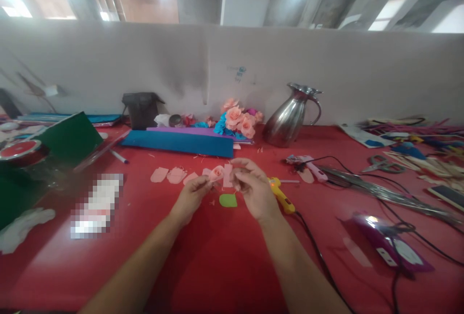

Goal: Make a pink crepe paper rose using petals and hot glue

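Several fingers of the left hand (190,199) pinch a pink flower (216,173) between both hands; the right hand (256,190) curls its fingers beside a pink strip (227,176), grip unclear. Nearby, a yellow glue gun (282,197) lies on the red table (217,265).

The left hand (190,197) pinches a curled pink rose-shaped flower (216,173).
The right hand (255,189) is beside a flat pink rectangular piece (227,175); a lime-green rounded piece (228,201) lies on the glossy red worktop (217,261).

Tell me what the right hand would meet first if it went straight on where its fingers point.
Likely the pink paper piece by the right hand, if not already held; beyond it, seemingly, the pink flower in the left hand.
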A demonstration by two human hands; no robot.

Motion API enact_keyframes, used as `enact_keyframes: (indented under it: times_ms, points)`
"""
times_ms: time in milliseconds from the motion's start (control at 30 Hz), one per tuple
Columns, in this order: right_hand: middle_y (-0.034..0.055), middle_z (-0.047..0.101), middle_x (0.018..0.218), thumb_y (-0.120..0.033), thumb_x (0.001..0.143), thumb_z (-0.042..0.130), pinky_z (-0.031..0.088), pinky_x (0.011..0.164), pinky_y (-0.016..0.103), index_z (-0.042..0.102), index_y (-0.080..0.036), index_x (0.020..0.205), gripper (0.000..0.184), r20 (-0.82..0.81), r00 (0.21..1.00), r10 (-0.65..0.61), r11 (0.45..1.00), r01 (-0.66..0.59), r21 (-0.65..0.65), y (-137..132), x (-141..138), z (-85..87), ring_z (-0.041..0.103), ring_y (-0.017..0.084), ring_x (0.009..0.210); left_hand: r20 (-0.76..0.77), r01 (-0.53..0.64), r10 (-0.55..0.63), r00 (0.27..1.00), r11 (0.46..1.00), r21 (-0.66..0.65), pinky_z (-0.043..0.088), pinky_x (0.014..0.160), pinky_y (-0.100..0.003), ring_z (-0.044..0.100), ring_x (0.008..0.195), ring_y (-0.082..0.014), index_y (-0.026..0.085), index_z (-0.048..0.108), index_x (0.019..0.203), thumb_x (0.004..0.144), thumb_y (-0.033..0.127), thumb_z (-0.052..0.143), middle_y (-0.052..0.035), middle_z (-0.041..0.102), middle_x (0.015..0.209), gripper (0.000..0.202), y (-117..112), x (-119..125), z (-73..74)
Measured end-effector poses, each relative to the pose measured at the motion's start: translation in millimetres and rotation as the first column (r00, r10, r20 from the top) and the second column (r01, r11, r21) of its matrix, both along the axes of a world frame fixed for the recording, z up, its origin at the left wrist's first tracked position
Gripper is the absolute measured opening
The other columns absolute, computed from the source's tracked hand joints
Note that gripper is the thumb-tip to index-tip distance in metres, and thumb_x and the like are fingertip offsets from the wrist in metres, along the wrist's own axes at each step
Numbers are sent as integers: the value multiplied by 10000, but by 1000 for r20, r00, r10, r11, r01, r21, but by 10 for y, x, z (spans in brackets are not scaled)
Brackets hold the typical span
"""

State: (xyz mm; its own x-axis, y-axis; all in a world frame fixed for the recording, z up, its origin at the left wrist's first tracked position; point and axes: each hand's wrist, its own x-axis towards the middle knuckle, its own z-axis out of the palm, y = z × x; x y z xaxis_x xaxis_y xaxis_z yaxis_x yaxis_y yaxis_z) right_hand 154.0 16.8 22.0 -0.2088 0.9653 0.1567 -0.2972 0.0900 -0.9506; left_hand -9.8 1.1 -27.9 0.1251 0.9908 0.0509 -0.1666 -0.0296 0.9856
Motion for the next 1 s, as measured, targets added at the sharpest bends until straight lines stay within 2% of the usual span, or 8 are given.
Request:
enact_keyframes:
  times_ms: [67, 200, 367, 667, 1000]
  points:
    - [-15, 608, 682, -234, 712, 607, 381, 528, 232, 618, -211, 886, 176, 94, 994, -56, 998, 56, 2, 15, -25, -32, 488, 103, 554, -5, -8, 8, 1000, 1000, 5, 404, 775, -264, 532, 795, -149, 179, 690, 823, 805, 362, 588, -35, 635, 827, 211, 4, 2, -3]
    - [13, 631, 755, -269, 701, 644, 426, 603, 263, 659, -196, 844, 162, 337, 941, -8, 994, -29, 104, 13, -100, -100, 541, 142, 662, 22, -8, 8, 1000, 1000, -3, 416, 746, -268, 530, 751, -147, 169, 678, 802, 797, 379, 595, -29, 619, 770, 226, 10, 12, -38]
    - [-18, 556, 652, -226, 700, 632, 384, 545, 240, 648, -191, 736, 53, 504, 841, -197, 957, 53, 286, -37, -162, -99, 463, 116, 567, 62, 52, -53, 997, 999, 14, 415, 787, -284, 541, 770, -145, 174, 682, 874, 807, 353, 595, -24, 621, 796, 210, 7, 24, -52]
    - [1, 604, 697, -272, 786, 611, 400, 539, 242, 631, -197, 760, 82, 508, 812, -288, 909, 65, 412, -72, -174, -96, 499, 116, 552, 5, 4, -4, 1000, 1000, 0, 402, 736, -267, 521, 737, -140, 162, 640, 761, 814, 361, 579, -17, 589, 742, 215, 12, 10, -29]
    - [-11, 528, 638, -199, 741, 571, 373, 519, 233, 586, -193, 682, 62, 517, 803, -297, 897, 49, 440, -50, -170, -106, 466, 119, 564, 14, 9, -10, 1000, 1000, 10, 415, 742, -276, 518, 719, -140, 162, 640, 724, 802, 360, 594, -17, 579, 718, 218, 16, 15, -60]
